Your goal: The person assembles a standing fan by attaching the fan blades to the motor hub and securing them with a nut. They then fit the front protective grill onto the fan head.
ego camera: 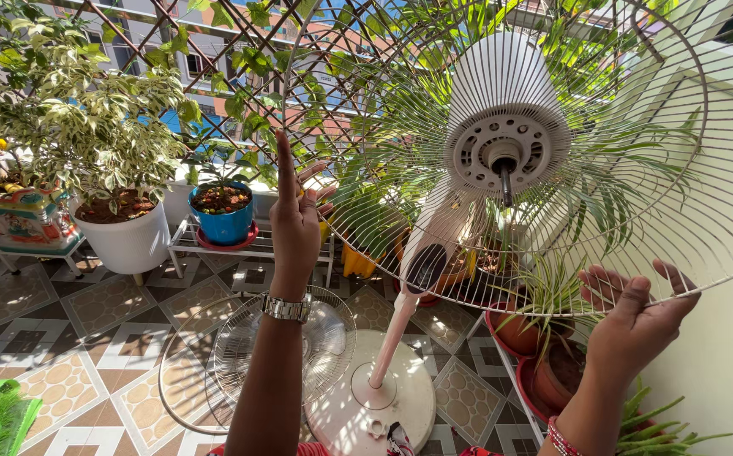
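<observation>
Both hands are on the wire fan guard filling the upper right of the frame: left hand pinches its left rim, right hand curls under the lower edge (light, springy wire, best held by the rim).

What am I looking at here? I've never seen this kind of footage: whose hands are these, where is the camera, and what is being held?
There is one picture, from a camera worn on a person's head, looking over their own two bare hands. No machine is involved.

The left hand, with a metal wristwatch, grips the left rim of a round wire fan guard. The right hand holds the guard's lower right rim. The guard sits around the motor head of a white pedestal fan, whose bare shaft points at the camera; no blades are on it.

On the tiled floor lie the fan's round base and a second guard. Potted plants stand around.
</observation>
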